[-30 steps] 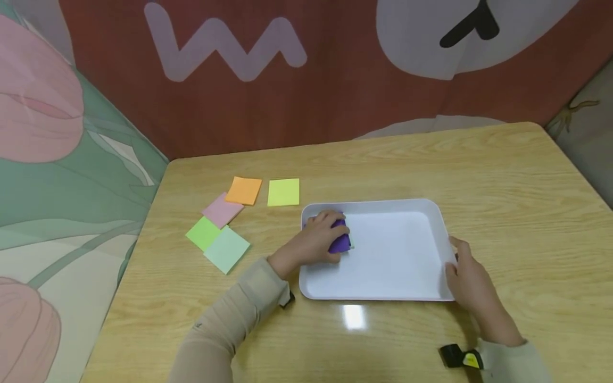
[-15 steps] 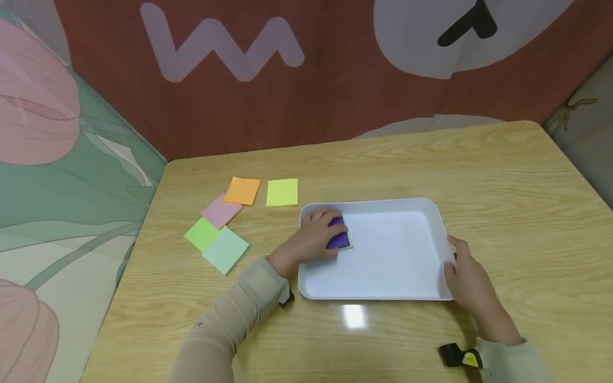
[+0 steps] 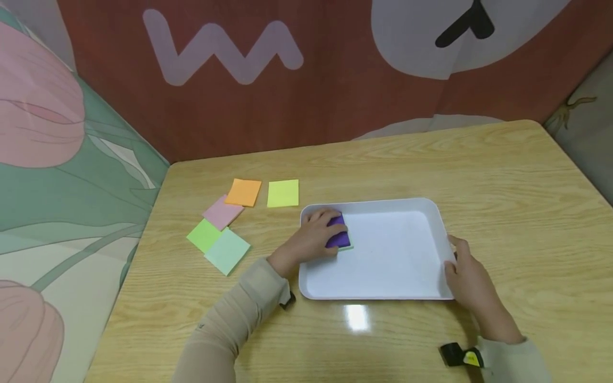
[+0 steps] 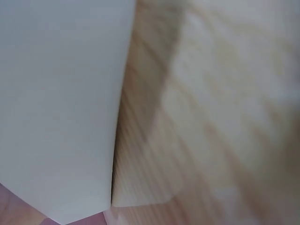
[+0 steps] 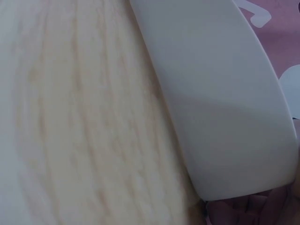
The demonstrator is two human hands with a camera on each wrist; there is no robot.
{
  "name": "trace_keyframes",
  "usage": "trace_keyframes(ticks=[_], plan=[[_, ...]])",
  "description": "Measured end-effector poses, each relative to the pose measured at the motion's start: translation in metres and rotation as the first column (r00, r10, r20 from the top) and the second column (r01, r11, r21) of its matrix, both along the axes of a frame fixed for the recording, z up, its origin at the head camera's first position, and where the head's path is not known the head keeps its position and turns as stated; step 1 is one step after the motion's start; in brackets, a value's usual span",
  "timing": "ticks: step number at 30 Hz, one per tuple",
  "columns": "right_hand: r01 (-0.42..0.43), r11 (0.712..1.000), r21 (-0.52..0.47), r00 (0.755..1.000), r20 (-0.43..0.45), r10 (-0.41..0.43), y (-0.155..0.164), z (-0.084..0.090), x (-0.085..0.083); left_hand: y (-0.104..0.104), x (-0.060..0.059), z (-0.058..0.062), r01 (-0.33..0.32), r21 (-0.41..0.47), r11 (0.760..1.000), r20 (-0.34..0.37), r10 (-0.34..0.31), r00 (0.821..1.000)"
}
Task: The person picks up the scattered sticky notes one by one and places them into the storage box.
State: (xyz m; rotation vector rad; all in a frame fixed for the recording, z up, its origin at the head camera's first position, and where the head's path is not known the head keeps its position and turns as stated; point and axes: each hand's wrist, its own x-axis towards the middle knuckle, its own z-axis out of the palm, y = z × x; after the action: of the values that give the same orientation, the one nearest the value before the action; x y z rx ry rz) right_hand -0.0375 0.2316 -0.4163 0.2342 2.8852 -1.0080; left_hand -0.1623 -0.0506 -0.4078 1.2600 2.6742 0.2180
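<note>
Left hand pressing a purple pad into the tray's far-left corner while the right hand steadies the tray.

I am holding my left hand [image 3: 313, 238], fingers curled over the purple pad [image 3: 339, 238], inside the white tray [image 3: 392, 293] near the desk's [image 3: 503, 181] middle; my right hand [image 3: 466, 284] is gripping the tray's right rim. The pad looks light, thin and bendable; I judge its edges the best hold. Loose coloured notes [image 3: 283, 192] are lying toward the desk's left edge.

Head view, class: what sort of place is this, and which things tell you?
Probably a screened-off craft or activity desk: a wooden table, printed cloth backdrops close around it, coloured paper squares beside a white tray.
</note>
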Motion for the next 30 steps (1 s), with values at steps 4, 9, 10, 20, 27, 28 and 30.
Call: trace_keyframes(ticks=[4,9,10,20,27,28,30], plan=[[0.0,1.0,0.001,1.0,-0.004,0.0,0.0,-0.001,0.001,0.0,0.0,-0.002,-0.006,0.016,1.0,-0.012,0.007,1.0],[0.001,1.0,-0.005,1.0,0.015,0.0,0.002,-0.001,0.001,-0.003,0.0,-0.002,-0.043,0.082,0.996,-0.026,0.046,0.999],[-0.001,1.0,-0.005,1.0,0.018,0.001,0.002,-0.002,0.001,-0.004,-0.001,-0.002,-0.059,0.107,0.993,-0.032,0.062,0.998],[0.002,1.0,-0.002,1.0,0.009,-0.002,0.001,-0.002,0.001,-0.021,-0.009,0.006,-0.202,0.286,0.937,-0.059,0.227,0.972],[0.003,1.0,-0.004,1.0,0.012,-0.003,0.001,-0.003,0.001,-0.031,-0.018,0.008,-0.291,0.303,0.907,-0.045,0.319,0.947],[0.003,1.0,-0.006,1.0,0.015,-0.003,0.001,-0.002,0.001,-0.032,-0.019,0.008,-0.306,0.315,0.899,-0.043,0.335,0.941],[0.005,1.0,-0.007,1.0,0.02,-0.004,0.001,-0.002,0.001,-0.034,-0.021,0.008,-0.339,0.339,0.878,-0.031,0.371,0.928]])
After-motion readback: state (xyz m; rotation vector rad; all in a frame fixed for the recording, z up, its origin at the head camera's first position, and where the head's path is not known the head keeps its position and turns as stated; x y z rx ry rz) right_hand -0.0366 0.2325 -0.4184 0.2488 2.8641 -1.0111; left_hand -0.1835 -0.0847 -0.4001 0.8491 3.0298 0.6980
